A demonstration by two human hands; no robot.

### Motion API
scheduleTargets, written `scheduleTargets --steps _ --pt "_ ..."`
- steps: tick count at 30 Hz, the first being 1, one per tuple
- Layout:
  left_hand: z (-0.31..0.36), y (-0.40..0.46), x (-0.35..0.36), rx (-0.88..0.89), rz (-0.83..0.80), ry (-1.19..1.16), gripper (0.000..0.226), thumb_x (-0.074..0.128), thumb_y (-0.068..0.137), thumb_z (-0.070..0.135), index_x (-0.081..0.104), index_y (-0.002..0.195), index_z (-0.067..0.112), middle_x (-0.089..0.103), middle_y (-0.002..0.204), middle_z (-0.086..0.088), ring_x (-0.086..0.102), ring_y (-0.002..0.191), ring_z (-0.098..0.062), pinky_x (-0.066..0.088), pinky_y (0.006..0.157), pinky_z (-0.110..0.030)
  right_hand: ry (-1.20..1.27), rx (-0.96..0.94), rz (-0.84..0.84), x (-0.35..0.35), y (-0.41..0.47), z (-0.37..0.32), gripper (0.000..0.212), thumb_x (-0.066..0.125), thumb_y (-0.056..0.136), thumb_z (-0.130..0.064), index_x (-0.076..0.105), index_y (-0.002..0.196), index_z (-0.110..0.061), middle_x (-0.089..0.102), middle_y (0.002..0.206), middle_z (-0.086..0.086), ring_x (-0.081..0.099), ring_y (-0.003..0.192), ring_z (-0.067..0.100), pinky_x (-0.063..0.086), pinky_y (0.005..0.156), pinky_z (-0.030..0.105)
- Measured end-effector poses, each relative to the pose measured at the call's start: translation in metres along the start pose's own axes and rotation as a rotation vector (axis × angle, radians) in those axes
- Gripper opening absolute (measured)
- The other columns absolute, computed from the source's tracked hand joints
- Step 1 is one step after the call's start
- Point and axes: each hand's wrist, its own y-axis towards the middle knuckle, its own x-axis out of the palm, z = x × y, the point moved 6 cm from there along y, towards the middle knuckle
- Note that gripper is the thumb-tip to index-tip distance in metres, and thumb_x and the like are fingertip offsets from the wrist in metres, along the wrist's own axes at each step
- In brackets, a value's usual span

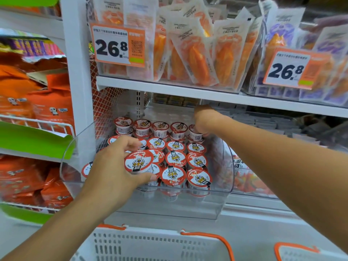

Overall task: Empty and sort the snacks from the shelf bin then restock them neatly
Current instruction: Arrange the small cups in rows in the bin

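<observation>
A: Cups fill the clear bin at the shelf's front edge, lids up in rows.

B: My left hand grips one at the front for its slot; my right hand pinches a back-row cup, probably straightening it.

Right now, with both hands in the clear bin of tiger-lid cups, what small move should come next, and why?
Probably lower the cup that the left hand grips into the front-left gap of the clear bin. The rows to its right already stand packed lid-up, while that corner looks unfilled. The right hand is busy with a back-row cup, so the left can finish alone.
</observation>
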Motion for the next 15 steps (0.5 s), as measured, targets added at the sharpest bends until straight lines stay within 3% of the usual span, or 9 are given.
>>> scheduleTargets --steps 1,3,5,6,8,10,13,15 --pt "0.0 0.0 -0.003 -0.002 0.029 -0.002 0.072 0.099 0.046 0.026 0.056 0.102 0.035 0.063 0.105 0.017 0.063 0.101 -0.009 0.054 0.085 -0.032 0.077 -0.03 -0.001 -0.004 -0.006 -0.007 0.01 0.061 0.095 -0.009 0.064 0.097 0.0 0.06 0.073 0.008 0.06 0.071 0.022 0.051 0.063 0.028" --pt "0.0 0.001 -0.015 -0.017 0.118 -0.012 0.072 0.1 0.046 0.022 0.053 0.099 0.033 0.062 0.1 0.017 0.063 0.092 -0.004 0.052 0.075 -0.024 0.539 -0.08 -0.099 -0.006 -0.021 -0.031 0.031 0.065 0.096 -0.028 0.065 0.091 0.003 0.074 0.08 0.014 0.071 0.066 0.021 0.06 0.066 0.03" --pt "-0.003 0.003 -0.026 -0.034 0.197 -0.029 0.074 0.101 0.044 0.017 0.052 0.099 0.028 0.061 0.097 0.013 0.064 0.086 -0.005 0.051 0.066 -0.02 0.985 -0.171 -0.346 0.0 -0.045 -0.067 0.046 0.064 0.094 -0.043 0.067 0.104 0.002 0.076 0.09 0.017 0.073 0.074 0.024 0.062 0.072 0.033" --pt "-0.004 0.004 -0.03 -0.03 0.225 -0.037 0.076 0.101 0.043 0.016 0.051 0.099 0.026 0.061 0.096 0.011 0.066 0.084 -0.008 0.054 0.064 -0.023 1.096 -0.219 -0.449 0.004 -0.055 -0.085 0.048 0.064 0.093 -0.045 0.066 0.111 -0.001 0.075 0.096 0.017 0.072 0.077 0.024 0.061 0.071 0.031" --pt "-0.007 0.004 -0.039 -0.027 0.252 -0.058 0.077 0.101 0.041 0.013 0.05 0.097 0.027 0.063 0.093 0.01 0.069 0.082 -0.011 0.059 0.067 -0.032 1.211 -0.301 -0.537 0.012 -0.067 -0.113 0.037 0.066 0.094 -0.035 0.065 0.115 -0.004 0.073 0.093 0.012 0.067 0.075 0.02 0.057 0.065 0.025" --pt "-0.012 0.003 -0.046 -0.027 0.252 -0.103 0.075 0.099 0.043 0.006 0.05 0.094 0.028 0.064 0.091 0.01 0.07 0.082 -0.011 0.06 0.072 -0.033 1.293 -0.315 -0.514 0.017 -0.065 -0.13 0.02 0.063 0.097 -0.018 0.066 0.108 -0.003 0.071 0.083 0.009 0.064 0.067 0.014 0.055 0.06 0.019" --pt "-0.02 0.005 -0.058 -0.048 0.264 -0.163 0.067 0.094 0.055 -0.002 0.051 0.101 0.021 0.061 0.092 0.014 0.065 0.084 0.005 0.053 0.072 -0.01 1.424 -0.276 -0.504 0.017 -0.051 -0.146 0.009 0.06 0.097 -0.007 0.067 0.098 0.0 0.068 0.081 0.009 0.062 0.064 0.01 0.056 0.059 0.015" --pt "-0.025 0.007 -0.067 -0.07 0.283 -0.106 0.06 0.091 0.064 0.002 0.052 0.104 0.023 0.056 0.091 0.021 0.059 0.081 0.011 0.047 0.068 -0.002 1.505 -0.174 -0.462 0.014 -0.033 -0.15 0.01 0.06 0.095 -0.001 0.068 0.09 0.001 0.067 0.079 0.01 0.062 0.063 0.009 0.055 0.055 0.014"
